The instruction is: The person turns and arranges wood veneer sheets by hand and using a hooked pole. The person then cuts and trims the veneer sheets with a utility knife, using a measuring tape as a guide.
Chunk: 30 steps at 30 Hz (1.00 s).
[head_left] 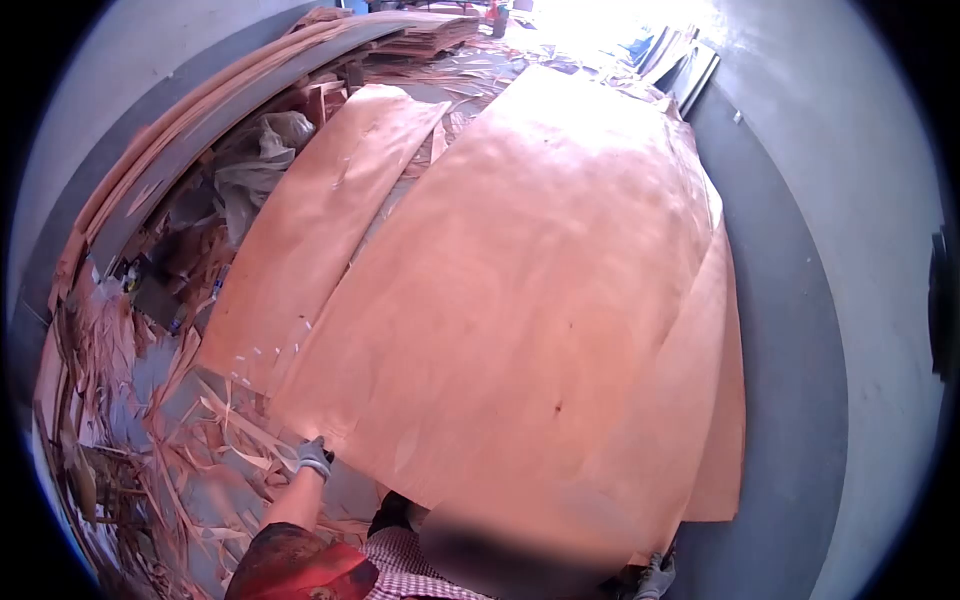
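Observation:
A large thin wood veneer sheet (500, 280) stretches away in front of me, its right side folded over along a long crease. My left hand (316, 457), in a grey glove, is closed on the sheet's near left corner. At the near right corner, my right hand (655, 578), also gloved, grips the edge; its fingers are partly hidden at the bottom of the view. More veneer (728, 420) shows beneath the sheet on the right. A narrower veneer piece (320, 210) lies along the left side. A blurred dark shape covers part of the near edge.
Torn veneer strips (230, 450) litter the floor at the left. Long stacked boards (200, 110) curve along the left wall, with crumpled plastic (265, 160) beside them. A grey and white wall (800, 330) runs close on the right. Panels (695, 80) lean at the far right.

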Each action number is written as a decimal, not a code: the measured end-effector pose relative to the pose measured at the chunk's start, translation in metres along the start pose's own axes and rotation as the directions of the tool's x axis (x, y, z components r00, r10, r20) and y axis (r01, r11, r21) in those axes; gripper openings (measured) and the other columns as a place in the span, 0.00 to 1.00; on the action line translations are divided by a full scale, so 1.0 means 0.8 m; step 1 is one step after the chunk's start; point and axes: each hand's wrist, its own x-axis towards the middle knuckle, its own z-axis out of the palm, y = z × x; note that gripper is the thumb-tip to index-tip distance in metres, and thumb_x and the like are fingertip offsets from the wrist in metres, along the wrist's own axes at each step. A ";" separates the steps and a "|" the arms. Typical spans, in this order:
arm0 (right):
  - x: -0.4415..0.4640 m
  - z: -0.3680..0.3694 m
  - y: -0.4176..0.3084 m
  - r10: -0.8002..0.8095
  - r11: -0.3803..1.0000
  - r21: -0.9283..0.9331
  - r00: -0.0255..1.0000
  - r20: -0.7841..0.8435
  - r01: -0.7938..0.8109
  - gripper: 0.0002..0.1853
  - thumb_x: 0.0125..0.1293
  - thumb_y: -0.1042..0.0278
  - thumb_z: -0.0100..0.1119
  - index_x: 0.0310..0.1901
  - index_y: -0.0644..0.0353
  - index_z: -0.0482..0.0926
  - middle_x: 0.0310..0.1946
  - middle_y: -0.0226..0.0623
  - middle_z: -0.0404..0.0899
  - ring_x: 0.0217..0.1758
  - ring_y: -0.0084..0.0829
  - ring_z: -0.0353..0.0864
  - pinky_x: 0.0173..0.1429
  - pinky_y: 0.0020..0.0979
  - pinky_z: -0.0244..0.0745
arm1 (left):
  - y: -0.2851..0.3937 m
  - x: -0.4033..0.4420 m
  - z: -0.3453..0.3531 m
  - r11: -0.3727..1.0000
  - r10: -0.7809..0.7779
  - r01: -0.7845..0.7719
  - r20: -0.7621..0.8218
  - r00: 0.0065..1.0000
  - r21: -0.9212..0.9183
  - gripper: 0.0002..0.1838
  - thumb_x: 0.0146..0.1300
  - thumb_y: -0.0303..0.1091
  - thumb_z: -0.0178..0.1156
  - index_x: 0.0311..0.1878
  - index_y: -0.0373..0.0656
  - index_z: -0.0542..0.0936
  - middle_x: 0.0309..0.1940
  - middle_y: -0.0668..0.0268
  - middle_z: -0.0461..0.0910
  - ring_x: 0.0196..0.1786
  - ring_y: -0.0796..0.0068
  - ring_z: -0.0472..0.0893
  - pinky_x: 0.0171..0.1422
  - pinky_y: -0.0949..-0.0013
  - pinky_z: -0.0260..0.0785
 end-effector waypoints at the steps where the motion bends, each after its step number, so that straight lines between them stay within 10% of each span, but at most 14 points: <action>1: 0.008 0.006 0.027 0.006 0.999 0.032 1.000 0.008 -0.006 0.16 0.59 0.73 0.60 0.49 0.67 0.75 0.20 0.28 0.73 0.13 0.16 0.62 0.14 0.23 0.56 | -0.005 -0.006 -0.005 0.999 0.028 -0.029 0.044 0.999 0.018 0.09 0.59 0.30 0.59 0.36 0.51 0.67 0.23 0.65 0.66 0.20 0.68 0.66 0.21 0.64 0.65; 4: 0.009 0.031 -0.099 0.396 0.908 0.106 0.912 0.103 -0.406 0.16 0.60 0.73 0.60 0.49 0.70 0.75 0.20 0.28 0.74 0.12 0.15 0.62 0.13 0.23 0.57 | 0.030 -0.032 0.020 0.996 0.051 -0.063 0.171 0.984 0.068 0.09 0.59 0.28 0.57 0.35 0.51 0.66 0.24 0.66 0.67 0.21 0.69 0.67 0.24 0.63 0.67; 8: 0.111 0.068 -0.150 0.501 0.865 -0.177 0.817 0.285 -0.469 0.18 0.63 0.72 0.54 0.53 0.69 0.73 0.36 0.36 0.79 0.24 0.22 0.73 0.24 0.25 0.68 | -0.059 0.080 0.074 0.996 0.072 -0.087 0.546 0.835 0.002 0.07 0.62 0.28 0.54 0.43 0.50 0.71 0.33 0.66 0.74 0.30 0.68 0.76 0.28 0.63 0.73; 11: 0.137 0.103 -0.068 0.200 0.961 0.164 0.970 0.141 -0.222 0.11 0.61 0.68 0.62 0.42 0.66 0.79 0.21 0.27 0.75 0.14 0.16 0.62 0.15 0.23 0.57 | -0.038 -0.055 0.126 0.999 -0.035 0.038 0.173 0.984 -0.016 0.10 0.62 0.26 0.54 0.46 0.47 0.71 0.36 0.65 0.73 0.33 0.68 0.76 0.28 0.62 0.75; 15: 0.115 0.086 -0.146 0.336 0.925 0.129 0.927 0.167 -0.358 0.12 0.60 0.67 0.64 0.38 0.67 0.80 0.25 0.28 0.78 0.20 0.18 0.66 0.22 0.25 0.62 | -0.067 -0.076 0.112 0.998 -0.008 0.004 0.073 0.997 0.060 0.12 0.64 0.29 0.53 0.48 0.40 0.67 0.40 0.60 0.73 0.36 0.61 0.75 0.35 0.55 0.74; 17: 0.111 0.096 -0.116 0.317 0.941 0.066 0.934 0.162 -0.331 0.14 0.63 0.65 0.60 0.44 0.66 0.79 0.25 0.26 0.76 0.20 0.17 0.63 0.22 0.24 0.60 | -0.051 -0.086 0.096 1.000 -0.020 0.023 0.246 0.969 -0.011 0.17 0.65 0.37 0.53 0.54 0.41 0.68 0.48 0.58 0.73 0.44 0.58 0.77 0.40 0.56 0.76; 18: 0.124 0.093 -0.099 0.337 0.941 -0.055 0.920 0.202 -0.333 0.15 0.65 0.64 0.58 0.48 0.66 0.77 0.26 0.26 0.76 0.19 0.16 0.60 0.21 0.23 0.59 | -0.031 -0.101 0.100 0.814 0.120 -0.286 0.336 0.934 0.506 0.19 0.64 0.41 0.54 0.53 0.39 0.70 0.50 0.54 0.73 0.48 0.56 0.76 0.45 0.57 0.74; 20: 0.131 0.078 -0.073 0.407 0.910 -0.209 0.869 0.281 -0.359 0.19 0.66 0.63 0.56 0.53 0.66 0.75 0.30 0.28 0.77 0.20 0.16 0.60 0.23 0.22 0.61 | -0.066 -0.063 0.087 0.992 0.057 -0.075 0.182 0.982 0.097 0.21 0.61 0.46 0.57 0.48 0.37 0.74 0.48 0.50 0.76 0.44 0.54 0.78 0.48 0.56 0.72; 23: 0.150 0.094 0.012 0.305 0.945 0.043 0.918 0.253 -0.326 0.25 0.66 0.62 0.57 0.60 0.68 0.69 0.44 0.36 0.76 0.35 0.22 0.70 0.38 0.24 0.70 | -0.032 -0.088 0.116 0.951 0.125 -0.134 0.049 0.991 0.280 0.17 0.64 0.41 0.56 0.47 0.35 0.73 0.35 0.58 0.73 0.32 0.66 0.78 0.28 0.62 0.74; 26: 0.127 0.106 -0.045 0.359 0.917 0.122 0.919 0.165 -0.380 0.17 0.62 0.69 0.60 0.53 0.62 0.77 0.26 0.27 0.76 0.18 0.19 0.64 0.20 0.22 0.58 | -0.020 -0.094 0.123 0.987 0.095 -0.087 -0.054 0.994 0.135 0.17 0.67 0.41 0.51 0.48 0.35 0.73 0.35 0.57 0.74 0.33 0.65 0.78 0.30 0.62 0.74; 30: 0.124 0.091 -0.048 0.316 0.930 0.085 0.895 0.313 -0.358 0.24 0.63 0.67 0.58 0.60 0.63 0.70 0.44 0.36 0.77 0.35 0.26 0.74 0.35 0.27 0.71 | 0.005 -0.105 0.115 0.841 0.208 -0.220 0.078 0.975 0.495 0.18 0.68 0.44 0.47 0.47 0.36 0.73 0.38 0.57 0.77 0.36 0.67 0.78 0.33 0.63 0.76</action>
